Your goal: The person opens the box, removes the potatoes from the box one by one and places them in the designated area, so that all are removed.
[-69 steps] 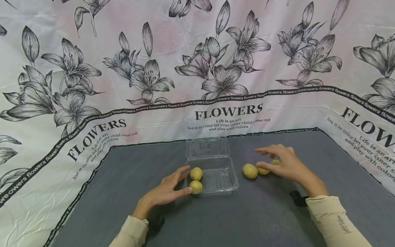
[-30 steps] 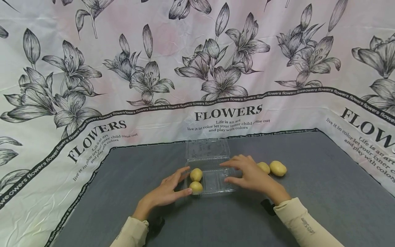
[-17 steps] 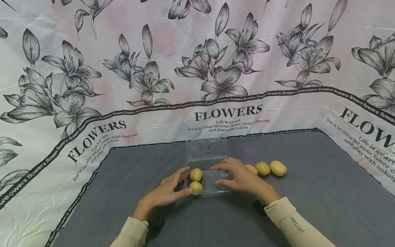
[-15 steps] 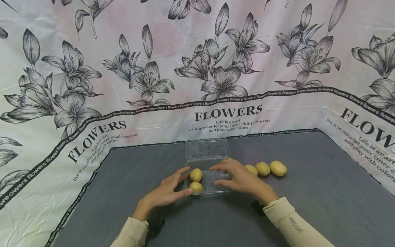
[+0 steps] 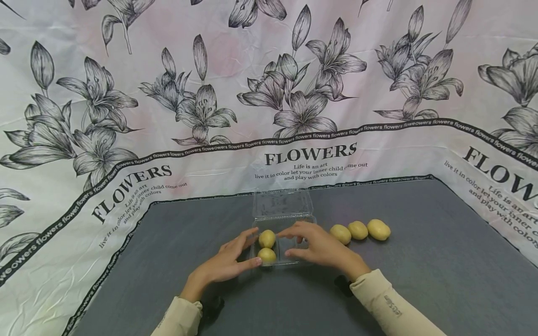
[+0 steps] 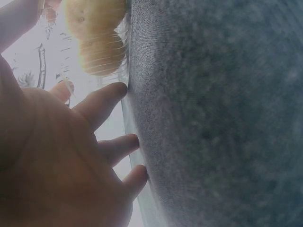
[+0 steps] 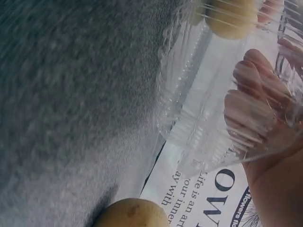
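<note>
Backdrop cloth [image 5: 227,56] is largest: white and pinkish, black lily prints, "FLOWERS" lettering along the lower part, dark border strip. Below it, dark grey worktop [image 5: 189,224].

Sleeves next, both cream: right sleeve [image 5: 391,303] with small lettering, left sleeve [image 5: 178,315] partly cut off by the frame edge.

Clear plastic container [image 5: 285,262] sits mid-worktop, lid [image 5: 282,204] open, folded back toward the cloth.

2 hands at it. Left hand [image 5: 227,259]: grip released, fingers spread along the container's left side, index near back corner, thumb near front corner. Right hand [image 5: 319,246]: grip released, nothing between thumb and index, fingers loosely bent over the container's right part; index tip near the upper potato. Right wrist view shows those fingers through the plastic; can't tell if they touch it.

Potatoes smallest, 5 total, yellow. 3 on worktop right of container, in a close row: big right-end potato [image 5: 379,229], middle potato [image 5: 358,230], left-end potato [image 5: 340,234]. 2 inside, along the left wall: upper potato [image 5: 266,239], lower potato [image 5: 266,255].
</note>
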The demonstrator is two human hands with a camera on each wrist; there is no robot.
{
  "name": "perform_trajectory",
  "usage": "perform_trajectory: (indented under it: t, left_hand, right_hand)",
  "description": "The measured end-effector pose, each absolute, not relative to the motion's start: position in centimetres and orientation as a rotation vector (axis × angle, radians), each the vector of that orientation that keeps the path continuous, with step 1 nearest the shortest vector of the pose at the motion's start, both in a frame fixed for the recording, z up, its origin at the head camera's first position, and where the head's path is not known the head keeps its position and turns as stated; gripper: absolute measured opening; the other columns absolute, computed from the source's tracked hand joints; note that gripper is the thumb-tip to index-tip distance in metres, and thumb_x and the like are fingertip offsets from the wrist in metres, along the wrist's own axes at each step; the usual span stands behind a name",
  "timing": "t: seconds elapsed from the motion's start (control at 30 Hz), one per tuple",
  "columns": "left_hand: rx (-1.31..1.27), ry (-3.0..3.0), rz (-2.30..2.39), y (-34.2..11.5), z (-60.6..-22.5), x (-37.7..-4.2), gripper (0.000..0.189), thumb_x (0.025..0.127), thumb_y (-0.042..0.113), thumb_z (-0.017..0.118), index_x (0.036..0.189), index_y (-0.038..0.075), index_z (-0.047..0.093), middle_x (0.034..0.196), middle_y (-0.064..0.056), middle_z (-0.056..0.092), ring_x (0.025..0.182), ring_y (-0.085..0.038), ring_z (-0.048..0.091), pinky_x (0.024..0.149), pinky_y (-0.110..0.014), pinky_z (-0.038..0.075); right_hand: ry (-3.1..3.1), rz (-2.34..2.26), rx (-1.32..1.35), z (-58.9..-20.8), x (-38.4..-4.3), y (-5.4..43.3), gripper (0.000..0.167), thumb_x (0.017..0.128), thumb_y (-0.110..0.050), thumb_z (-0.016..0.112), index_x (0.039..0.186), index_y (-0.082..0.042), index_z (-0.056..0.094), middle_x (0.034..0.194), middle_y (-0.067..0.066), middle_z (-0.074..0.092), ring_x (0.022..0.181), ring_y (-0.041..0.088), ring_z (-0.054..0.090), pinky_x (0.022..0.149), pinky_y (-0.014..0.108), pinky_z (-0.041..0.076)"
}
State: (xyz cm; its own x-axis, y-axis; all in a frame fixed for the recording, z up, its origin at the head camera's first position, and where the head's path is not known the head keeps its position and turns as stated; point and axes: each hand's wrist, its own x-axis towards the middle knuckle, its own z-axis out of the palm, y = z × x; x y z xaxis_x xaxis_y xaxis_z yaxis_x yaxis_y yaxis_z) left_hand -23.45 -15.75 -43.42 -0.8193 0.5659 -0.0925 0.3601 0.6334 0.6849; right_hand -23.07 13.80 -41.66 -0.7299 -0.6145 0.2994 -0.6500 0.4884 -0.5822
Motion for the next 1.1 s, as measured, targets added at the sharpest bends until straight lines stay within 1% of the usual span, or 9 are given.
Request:
perform_trajectory:
  t: [0.1, 0.27, 0.37, 0.53, 0.67, 0.9, 1.1]
  left_hand:
    - [0.743, 2.557, 0.974, -15.8, -43.5, -23.5, 0.081, 0.100, 0.056, 0.056, 0.164, 0.031, 0.012, 0.166, -0.004, 0.033, 0.157, -0.033, 0.021, 0.117, -0.072, 0.006]
    - [0.739, 2.563, 0.970, -15.7, -43.4, -23.5, 0.082, 0.100, 0.057, 0.057, 0.164, 0.031, 0.012, 0.166, -0.003, 0.033, 0.157, -0.032, 0.022, 0.117, -0.072, 0.006]
    - [0.734, 2.566, 0.968, -15.8, -43.4, -23.5, 0.083, 0.100, 0.058, 0.057, 0.164, 0.031, 0.012, 0.166, -0.002, 0.033, 0.157, -0.030, 0.022, 0.118, -0.071, 0.006]
    - [0.740, 2.559, 0.967, -15.7, -43.4, -23.5, 0.083, 0.100, 0.057, 0.056, 0.164, 0.031, 0.012, 0.166, -0.002, 0.032, 0.158, -0.030, 0.021, 0.118, -0.071, 0.007]
    - [0.745, 2.557, 0.964, -15.7, -43.4, -23.5, 0.082, 0.100, 0.057, 0.057, 0.164, 0.031, 0.012, 0.167, -0.003, 0.032, 0.158, -0.031, 0.020, 0.118, -0.070, 0.007]
    - [0.746, 2.563, 0.962, -15.8, -43.5, -23.5, 0.082, 0.100, 0.056, 0.056, 0.164, 0.032, 0.012, 0.167, -0.002, 0.032, 0.158, -0.030, 0.020, 0.118, -0.070, 0.007]
    - [0.753, 2.563, 0.964, -15.8, -43.5, -23.5, 0.082, 0.101, 0.056, 0.056, 0.164, 0.031, 0.011, 0.166, -0.003, 0.033, 0.158, -0.032, 0.020, 0.118, -0.071, 0.007]
  right_hand:
    - [-2.648, 1.088, 1.164, -41.7, -23.1, 13.6, 0.045, 0.092, -0.026, 0.077, 0.134, -0.012, 0.067, 0.113, 0.009, 0.070, 0.089, 0.017, 0.064, 0.078, 0.038, 0.057]
    - [-2.649, 1.077, 1.199, -41.7, -23.2, 13.2, 0.044, 0.093, -0.026, 0.077, 0.133, -0.011, 0.067, 0.115, 0.009, 0.073, 0.084, 0.007, 0.064, 0.076, 0.033, 0.057]
    - [-2.647, 1.072, 1.215, -41.8, -23.3, 13.0, 0.043, 0.093, -0.027, 0.076, 0.132, -0.011, 0.068, 0.114, 0.009, 0.073, 0.082, 0.005, 0.063, 0.074, 0.031, 0.056]
    - [-2.652, 1.076, 1.231, -42.0, -23.6, 12.7, 0.043, 0.092, -0.025, 0.077, 0.132, -0.011, 0.068, 0.113, 0.009, 0.074, 0.080, 0.004, 0.064, 0.072, 0.025, 0.055]
    - [-2.669, 1.082, 1.235, -42.1, -23.8, 12.5, 0.043, 0.092, -0.025, 0.078, 0.132, -0.012, 0.068, 0.114, 0.009, 0.074, 0.079, 0.003, 0.064, 0.073, 0.023, 0.055]
    - [-2.665, 1.038, 1.253, -42.2, -24.1, 12.3, 0.044, 0.092, -0.026, 0.077, 0.132, -0.011, 0.067, 0.114, 0.010, 0.074, 0.077, 0.004, 0.065, 0.071, 0.023, 0.054]
    - [-2.679, 1.004, 1.201, -42.1, -24.1, 11.9, 0.046, 0.092, -0.027, 0.078, 0.135, -0.013, 0.066, 0.117, 0.009, 0.071, 0.082, 0.008, 0.066, 0.073, 0.026, 0.055]
